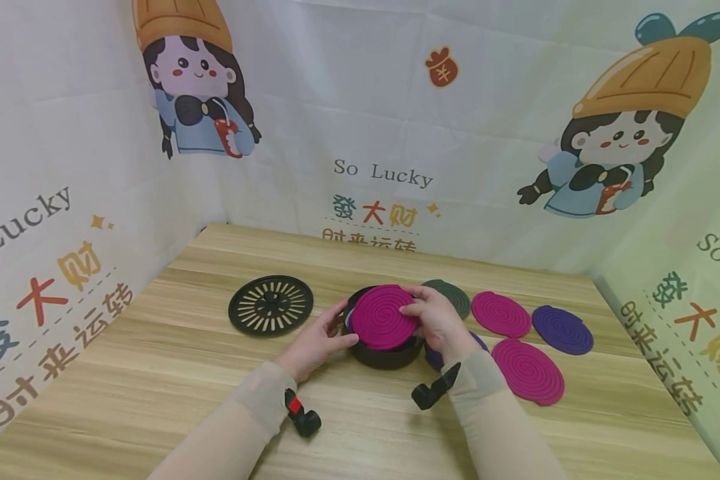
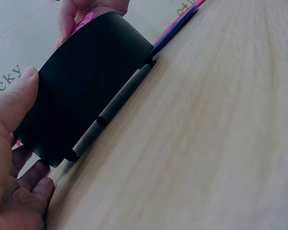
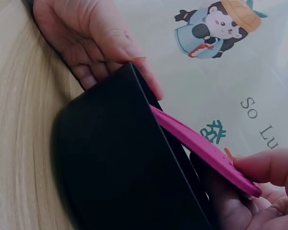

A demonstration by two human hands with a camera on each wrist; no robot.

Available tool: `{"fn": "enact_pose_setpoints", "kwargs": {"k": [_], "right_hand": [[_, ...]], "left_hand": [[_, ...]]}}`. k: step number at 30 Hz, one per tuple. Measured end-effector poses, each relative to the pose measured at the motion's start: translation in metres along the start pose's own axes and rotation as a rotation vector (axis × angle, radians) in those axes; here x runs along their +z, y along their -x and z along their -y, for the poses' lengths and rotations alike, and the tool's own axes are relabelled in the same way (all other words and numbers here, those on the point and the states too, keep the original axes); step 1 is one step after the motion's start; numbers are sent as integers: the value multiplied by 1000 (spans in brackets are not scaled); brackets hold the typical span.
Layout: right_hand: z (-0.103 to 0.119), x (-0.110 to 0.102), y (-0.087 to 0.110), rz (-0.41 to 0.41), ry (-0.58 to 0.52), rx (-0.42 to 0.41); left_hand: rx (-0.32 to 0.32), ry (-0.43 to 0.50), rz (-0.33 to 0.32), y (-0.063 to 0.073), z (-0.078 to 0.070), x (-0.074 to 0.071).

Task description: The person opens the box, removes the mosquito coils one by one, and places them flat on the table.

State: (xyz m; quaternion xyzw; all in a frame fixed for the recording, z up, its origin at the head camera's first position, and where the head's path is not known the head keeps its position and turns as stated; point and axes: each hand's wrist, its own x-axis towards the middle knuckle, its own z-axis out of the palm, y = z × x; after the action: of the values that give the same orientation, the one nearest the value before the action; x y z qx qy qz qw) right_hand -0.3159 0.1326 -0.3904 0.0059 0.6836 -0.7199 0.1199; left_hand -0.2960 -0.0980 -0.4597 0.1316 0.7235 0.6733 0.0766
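From my station, at centre frame, the magenta coil (image 1: 384, 319) tilts over the black tin (image 1: 387, 359); my right hand (image 1: 443, 325), nearer, pinches its raised right edge; my left hand (image 1: 318, 345) grips the tin's left side.

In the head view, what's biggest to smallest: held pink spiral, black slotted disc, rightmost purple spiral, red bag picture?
1. Black slotted disc and held pink spiral: too alike to rank
2. Rightmost purple spiral
3. Red bag picture
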Motion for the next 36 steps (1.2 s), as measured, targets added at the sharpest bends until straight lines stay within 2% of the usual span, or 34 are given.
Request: {"fn": "enact_pose_setpoints", "kwargs": {"k": [7,15,24,36], "right_hand": [[3,-13,3,14,-84,-17],[6,-43,16,24,-173,-28],[5,-92,39,11,-323,-55],[-13,-168,72,12,-520,-137]], "left_hand": [[7,5,7,0,1,-1],[12,4,13,0,1,-1],[25,0,3,1,1,0],[9,1,4,1,0,0]]}}
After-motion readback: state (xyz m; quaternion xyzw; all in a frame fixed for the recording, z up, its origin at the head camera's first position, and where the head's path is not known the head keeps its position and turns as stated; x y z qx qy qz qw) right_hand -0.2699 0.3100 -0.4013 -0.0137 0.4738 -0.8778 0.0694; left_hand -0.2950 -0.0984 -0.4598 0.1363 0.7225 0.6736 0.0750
